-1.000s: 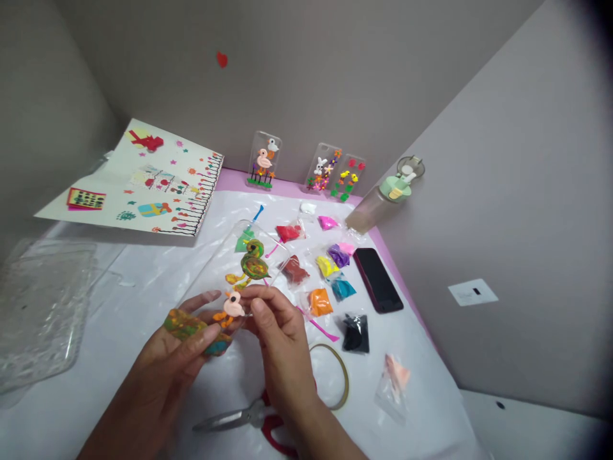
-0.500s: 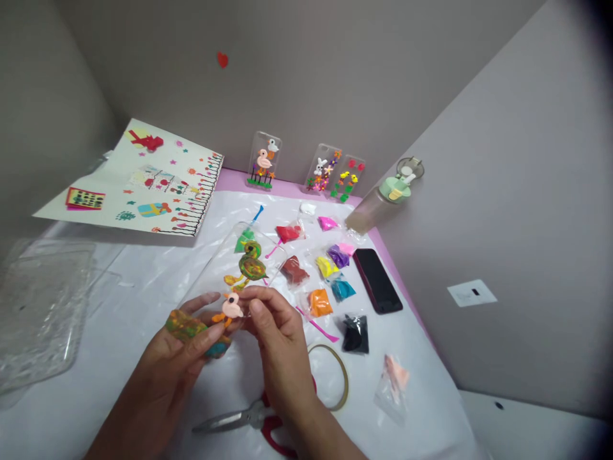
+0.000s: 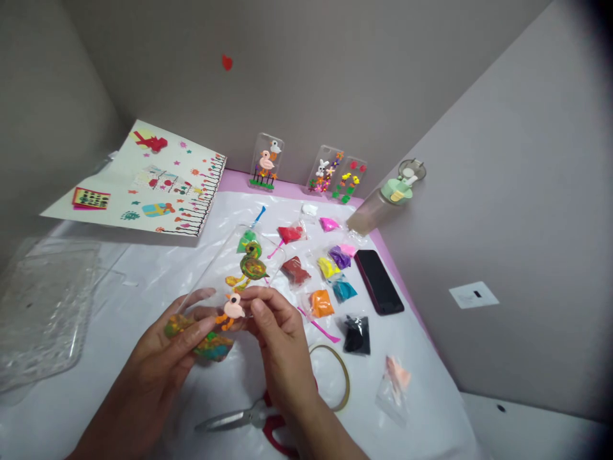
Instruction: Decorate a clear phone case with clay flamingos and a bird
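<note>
A clear phone case (image 3: 211, 268) is held up over the table between both hands. On it are a green and orange clay duck (image 3: 251, 263), a pale pink clay duck (image 3: 234, 308) with orange legs, and a mottled green, orange and blue clay strip (image 3: 213, 347) along the bottom. My left hand (image 3: 175, 338) grips the lower left of the case, its thumb by the pink duck's feet. My right hand (image 3: 278, 326) is closed at the case's right edge, thumb and index finger pinched beside the pink duck's tail.
Several bags of coloured clay, such as an orange one (image 3: 320, 303), lie to the right with a phone (image 3: 379, 281). Scissors (image 3: 239, 418) and a tape roll (image 3: 345, 377) sit near my right wrist. Decorated cases (image 3: 267, 163), a bottle (image 3: 378, 207) and a decorated card (image 3: 129, 176) stand behind.
My left thumb has drawn back slightly from the pink duck's legs, showing more of them. The view has shifted a little; the right hand keeps its pinch.
</note>
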Demonstrator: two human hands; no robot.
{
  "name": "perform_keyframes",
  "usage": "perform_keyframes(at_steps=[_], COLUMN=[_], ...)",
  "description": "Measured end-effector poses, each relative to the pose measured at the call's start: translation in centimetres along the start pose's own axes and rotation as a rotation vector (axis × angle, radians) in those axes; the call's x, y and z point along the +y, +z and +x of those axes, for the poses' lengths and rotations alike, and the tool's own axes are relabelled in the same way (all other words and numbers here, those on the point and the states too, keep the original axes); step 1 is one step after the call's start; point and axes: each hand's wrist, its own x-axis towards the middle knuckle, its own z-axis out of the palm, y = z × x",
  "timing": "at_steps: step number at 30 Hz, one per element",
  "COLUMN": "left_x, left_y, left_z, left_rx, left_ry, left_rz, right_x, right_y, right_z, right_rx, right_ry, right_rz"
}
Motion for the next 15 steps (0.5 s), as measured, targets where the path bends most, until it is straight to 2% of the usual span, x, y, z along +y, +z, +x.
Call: perform_keyframes(at_steps=[10, 15], left_x=[0.9, 0.8], left_y=[1.3, 1.3], left_z=[-0.4, -0.4], left_rx=[-0.052, -0.065], left_ry=[0.028, 0.021], left_rz=[-0.058, -0.08], right_x=[0.2, 0.2], right_y=[-0.3, -0.3], right_z=[0.1, 0.0], right_rx=[-0.013, -0.021], right_ry=[-0.009, -0.013], right_rz=[-0.014, -0.026])
